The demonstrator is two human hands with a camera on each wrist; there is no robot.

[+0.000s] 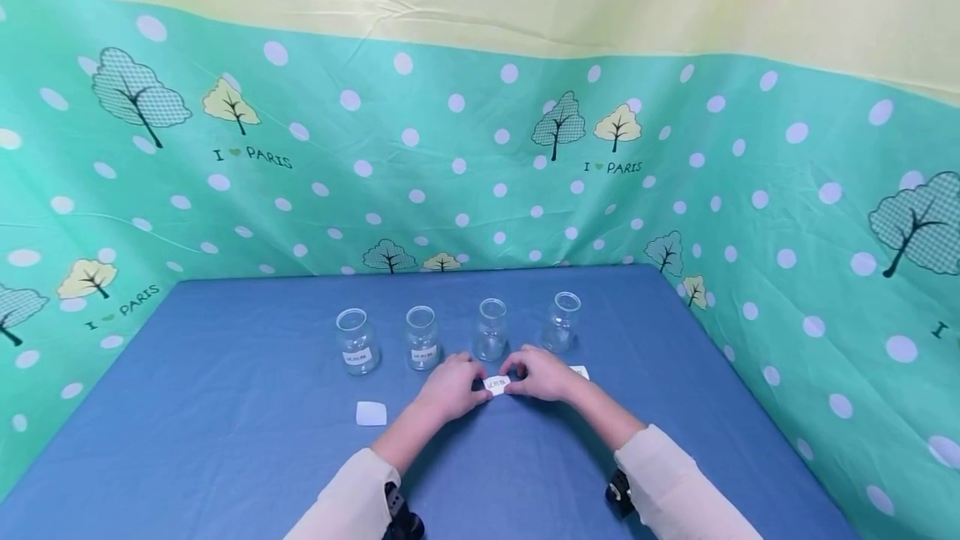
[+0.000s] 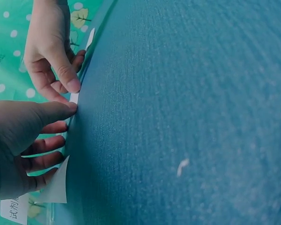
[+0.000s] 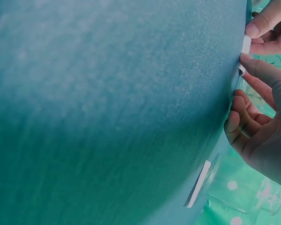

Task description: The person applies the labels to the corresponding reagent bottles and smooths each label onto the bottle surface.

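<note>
A small white paper label (image 1: 497, 384) with handwriting is held between the two hands, just in front of the third glass jar (image 1: 491, 333) from the left. The left hand (image 1: 452, 388) pinches its left end between thumb and finger. At the opposite end, the right hand (image 1: 543, 374) pinches it the same way. Both hands also show in the wrist views, where the label (image 2: 74, 98) appears almost edge-on. The two left jars, one at the end (image 1: 354, 338) and its neighbour (image 1: 422, 333), carry written labels. No label shows on the rightmost jar (image 1: 562, 323).
One loose white label (image 1: 371, 413) lies on the blue-covered table (image 1: 247, 440), left of the left forearm. Another label (image 1: 580, 372) lies by the right wrist, partly hidden. A polka-dot curtain (image 1: 450, 123) borders the table behind and at the right.
</note>
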